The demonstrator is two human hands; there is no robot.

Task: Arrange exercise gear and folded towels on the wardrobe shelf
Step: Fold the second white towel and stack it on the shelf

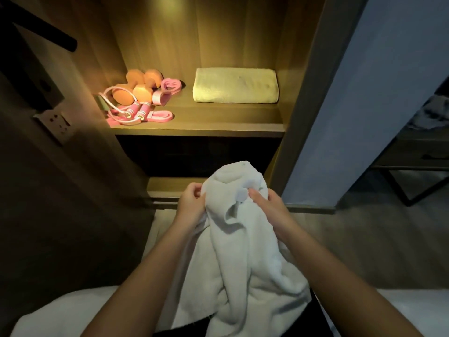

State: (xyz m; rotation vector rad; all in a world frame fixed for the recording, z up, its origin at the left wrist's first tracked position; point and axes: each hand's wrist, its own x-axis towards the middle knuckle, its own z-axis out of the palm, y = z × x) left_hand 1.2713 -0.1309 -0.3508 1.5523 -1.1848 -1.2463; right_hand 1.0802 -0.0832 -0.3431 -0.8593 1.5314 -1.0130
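On the shelf (218, 117): two dumbbells (136, 90), one folded towel (235, 85); both hands (192, 203) (269, 205) pinch one loose towel (243, 239).

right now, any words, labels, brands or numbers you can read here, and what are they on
No readable text in this view.
Any print on the pink bands is too blurred to read.
No print shows on the wall socket, dumbbells, folded towel or white towel.

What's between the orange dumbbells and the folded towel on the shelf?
Pink bands beside the dumbbells, then bare shelf up to the folded towel, in the head view.
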